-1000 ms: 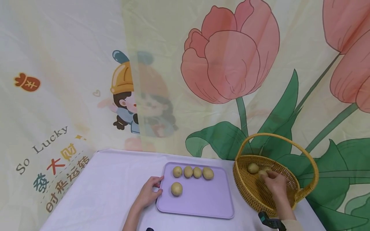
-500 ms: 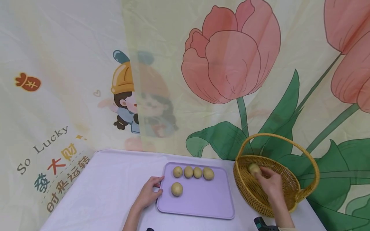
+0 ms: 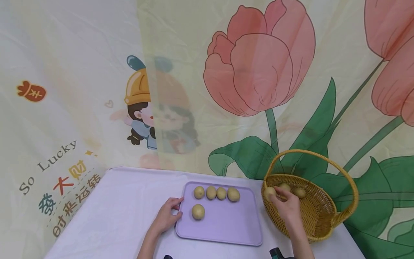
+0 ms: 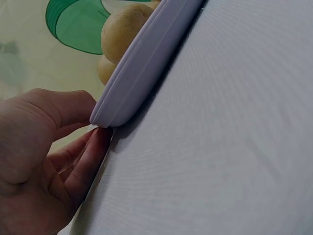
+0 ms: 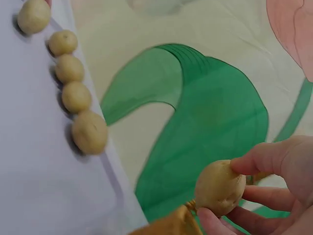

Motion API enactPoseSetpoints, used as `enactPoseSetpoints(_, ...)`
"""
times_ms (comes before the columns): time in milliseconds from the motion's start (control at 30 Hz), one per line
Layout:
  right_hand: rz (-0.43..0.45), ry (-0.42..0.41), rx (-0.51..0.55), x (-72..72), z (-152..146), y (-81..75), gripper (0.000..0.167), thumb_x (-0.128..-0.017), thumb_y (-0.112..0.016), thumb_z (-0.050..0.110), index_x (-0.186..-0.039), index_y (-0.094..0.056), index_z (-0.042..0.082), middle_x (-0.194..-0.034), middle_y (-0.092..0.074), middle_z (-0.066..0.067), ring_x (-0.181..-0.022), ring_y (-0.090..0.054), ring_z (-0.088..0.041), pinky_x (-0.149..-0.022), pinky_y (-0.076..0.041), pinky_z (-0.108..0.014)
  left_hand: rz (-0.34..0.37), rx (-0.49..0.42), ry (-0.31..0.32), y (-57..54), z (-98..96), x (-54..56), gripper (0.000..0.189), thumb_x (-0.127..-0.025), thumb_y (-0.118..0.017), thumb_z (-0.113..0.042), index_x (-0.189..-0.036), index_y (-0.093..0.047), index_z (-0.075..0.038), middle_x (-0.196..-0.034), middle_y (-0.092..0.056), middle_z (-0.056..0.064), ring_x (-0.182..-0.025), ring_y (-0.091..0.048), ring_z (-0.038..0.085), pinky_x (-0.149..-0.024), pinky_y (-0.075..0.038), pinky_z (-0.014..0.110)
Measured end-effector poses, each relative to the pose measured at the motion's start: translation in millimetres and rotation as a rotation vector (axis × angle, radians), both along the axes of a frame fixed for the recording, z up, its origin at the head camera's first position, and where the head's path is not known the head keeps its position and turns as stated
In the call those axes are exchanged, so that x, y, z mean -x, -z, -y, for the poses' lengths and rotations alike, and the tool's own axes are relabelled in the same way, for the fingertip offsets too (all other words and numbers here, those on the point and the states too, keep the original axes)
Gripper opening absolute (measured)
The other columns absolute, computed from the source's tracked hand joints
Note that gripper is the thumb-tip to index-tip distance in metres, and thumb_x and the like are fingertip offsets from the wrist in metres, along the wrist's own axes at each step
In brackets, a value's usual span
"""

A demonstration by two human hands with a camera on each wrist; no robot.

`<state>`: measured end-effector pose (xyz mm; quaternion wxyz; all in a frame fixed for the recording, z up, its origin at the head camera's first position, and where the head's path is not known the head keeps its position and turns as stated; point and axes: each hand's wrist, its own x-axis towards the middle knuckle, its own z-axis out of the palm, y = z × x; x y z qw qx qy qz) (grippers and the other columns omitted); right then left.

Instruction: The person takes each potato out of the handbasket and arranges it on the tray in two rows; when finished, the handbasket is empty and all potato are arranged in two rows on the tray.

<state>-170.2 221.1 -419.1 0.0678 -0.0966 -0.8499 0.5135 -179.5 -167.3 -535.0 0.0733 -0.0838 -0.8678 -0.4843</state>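
Observation:
My right hand (image 3: pixel 288 207) pinches a potato (image 5: pixel 220 188) between thumb and fingertips, over the left rim of the wicker basket (image 3: pixel 326 230). Two more potatoes lie behind the hand in the basket, one of them a rounded potato (image 3: pixel 299 192). My left hand (image 3: pixel 167 215) holds the left edge of the lilac tray (image 3: pixel 226 230), its thumb and fingertips at the rim (image 4: pixel 139 73). Along the tray's far side stands a row of several potatoes, with a large potato (image 3: pixel 233 194) at its right end. Nearer the front lies a single potato (image 3: pixel 198 212).
The basket's tall arched handle (image 3: pixel 310 153) rises above its opening. Under everything is a white-covered table (image 3: pixel 129 208). A printed cloth backdrop (image 3: pixel 181 54) with tulips hangs right behind the table's far edge.
My right hand has taken hold of a potato inside the basket and carried it left to the basket's rim. The left hand stays at the tray edge.

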Motion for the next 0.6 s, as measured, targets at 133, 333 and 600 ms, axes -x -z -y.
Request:
enactPoseSetpoints(133, -0.039, -0.011, 0.020, 0.6, 18, 8.5, 0.045, -0.091, -0.065, 0.011, -0.130, -0.056, -0.011, -0.128, -0.055, -0.030, -0.110, -0.062, -0.036, -0.069, -0.048, -0.015, 0.003, -0.001, 0.002, 0.2, 0.1, 0.2, 0.052, -0.074, -0.072, 0.007, -0.125, -0.064, 0.004, -0.111, -0.060, 0.008, -0.089, -0.062, 0.020, -0.084, -0.050, 0.031)
enactPoseSetpoints(333, -0.072, -0.049, 0.075, 2.6, 45, 24.5, 0.042, -0.086, -0.069, 0.003, -0.122, -0.059, -0.016, -0.118, -0.061, -0.031, -0.097, -0.067, -0.031, -0.067, -0.050, -0.017, 0.003, 0.006, 0.000, 0.7, 0.1, 0.3, 0.052, -0.074, -0.072, 0.007, -0.125, -0.064, 0.004, -0.110, -0.060, 0.008, -0.088, -0.062, 0.020, -0.083, -0.050, 0.031)
enactPoseSetpoints(600, -0.079, -0.094, 0.076, 7.4, 78, 47.7, 0.039, -0.080, -0.070, 0.001, -0.115, -0.064, -0.013, -0.109, -0.066, -0.027, -0.089, -0.068, -0.030, -0.066, -0.051, -0.020, -0.005, 0.006, -0.003, 0.3, -0.1, 1.4, 0.051, -0.074, -0.072, 0.007, -0.125, -0.064, 0.004, -0.110, -0.060, 0.007, -0.088, -0.061, 0.019, -0.084, -0.049, 0.031)
